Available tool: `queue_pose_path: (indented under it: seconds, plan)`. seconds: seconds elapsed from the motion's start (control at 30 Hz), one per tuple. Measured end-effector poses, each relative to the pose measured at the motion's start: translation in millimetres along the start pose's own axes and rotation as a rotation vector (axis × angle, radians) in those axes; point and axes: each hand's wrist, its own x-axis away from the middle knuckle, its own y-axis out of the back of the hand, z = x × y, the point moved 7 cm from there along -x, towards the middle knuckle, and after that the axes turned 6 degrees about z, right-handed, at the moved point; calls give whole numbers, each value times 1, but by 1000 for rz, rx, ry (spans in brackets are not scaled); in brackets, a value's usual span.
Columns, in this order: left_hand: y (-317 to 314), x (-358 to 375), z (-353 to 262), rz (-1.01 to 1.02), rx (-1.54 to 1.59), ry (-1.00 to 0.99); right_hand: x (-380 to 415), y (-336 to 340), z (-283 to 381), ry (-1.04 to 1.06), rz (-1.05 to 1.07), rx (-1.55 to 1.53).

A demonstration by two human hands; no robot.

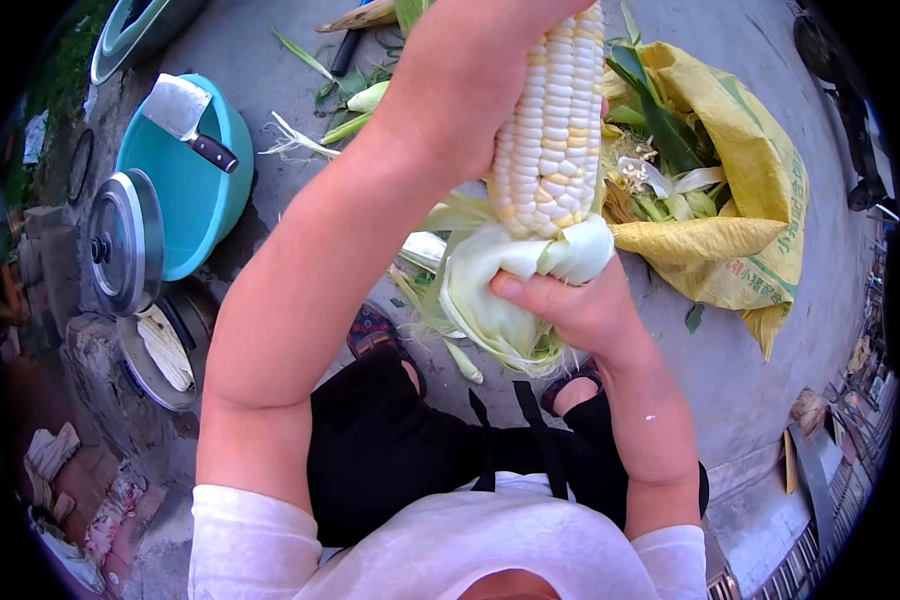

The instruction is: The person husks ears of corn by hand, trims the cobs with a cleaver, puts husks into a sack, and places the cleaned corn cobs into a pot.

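Note:
A corn cob point(550, 130) with pale and yellow kernels is held upright in front of me, its upper part bare. Pale green husk point(490, 300) is folded down around its lower end. My left hand point(470, 70) grips the upper part of the cob from the side; its fingertips are mostly hidden behind the cob. Lower down, my right hand point(570, 305) is closed on the husk at the base, the thumb pressed over the folded leaves. Loose silk and husk strips hang below the cob.
A yellow sack point(770, 190) with husks inside stands at the right. At the left are a turquoise basin point(160, 170) with a cleaver point(205, 140) across its rim, a lid point(125, 243), and a pan holding a corn cob point(164, 348). Husk scraps point(345, 125) lie on the ground.

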Motion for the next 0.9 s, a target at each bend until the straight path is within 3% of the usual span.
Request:
queue_pose_path:
  seconds: [0.07, 0.4, 0.5, 0.6, 0.73, 0.8, 0.87, 0.9]
  plan:
    - [4, -4, 6, -14, 20, 42, 1, 2, -4, -85, -43, 98]
    - [51, -16, 45, -77, 149, 283, -15, 6, -28, -71, 16, 290]
    - [60, -14, 45, -175, -56, 264, -21, 5, -36, -65, 37, 317]
    - [68, -13, 55, -108, -10, 240, -22, 7, -41, -57, 49, 356]
    - [71, -6, 55, -7, -91, 30, -22, 22, -45, -144, 164, 520]
    - [71, -1, 54, 44, -258, 9, -16, 39, -45, -131, 150, 360]
    - [61, 2, 53, 122, -524, -91, -25, 58, -18, 61, 52, 64]
    - [58, 0, 57, 130, -519, -88, -21, 61, -17, 60, 42, 66]
